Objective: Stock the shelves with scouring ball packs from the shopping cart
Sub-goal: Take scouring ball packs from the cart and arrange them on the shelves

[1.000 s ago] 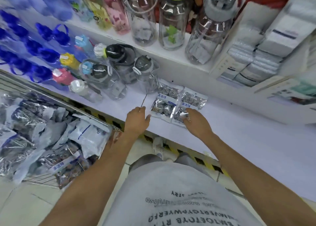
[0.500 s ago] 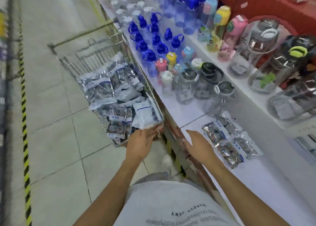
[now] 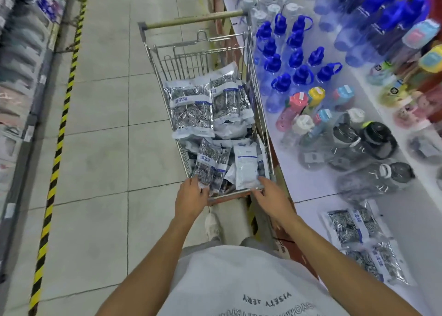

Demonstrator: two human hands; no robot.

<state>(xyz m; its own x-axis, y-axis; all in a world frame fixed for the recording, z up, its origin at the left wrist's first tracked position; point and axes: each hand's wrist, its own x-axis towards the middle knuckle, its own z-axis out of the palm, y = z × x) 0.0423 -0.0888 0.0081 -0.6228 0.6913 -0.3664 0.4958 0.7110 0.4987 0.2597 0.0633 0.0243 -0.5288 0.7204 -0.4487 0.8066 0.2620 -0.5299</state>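
Shopping cart (image 3: 259, 115) as landmark, parked along the shelf's front edge. At its near left corner, left hand (image 3: 190, 199) has fingers on the bottom edge of an upright scouring ball pack (image 3: 207, 165); grip looks begun, a full clasp can't be confirmed. At the near right corner, right hand (image 3: 271, 197) is released, fingers spread over a white-backed pack (image 3: 246, 168), touching, not grasping. More packs are heaped deeper in the cart. Right of the cart, on the shelf (image 3: 308, 184), stocked packs (image 3: 358, 241) lie flat beside water bottles (image 3: 296, 76). Risk: slick film pinched by one corner could slip or drag neighbours over the rim. Half a second ago both hands hung short of the cart; now both have reached into it.
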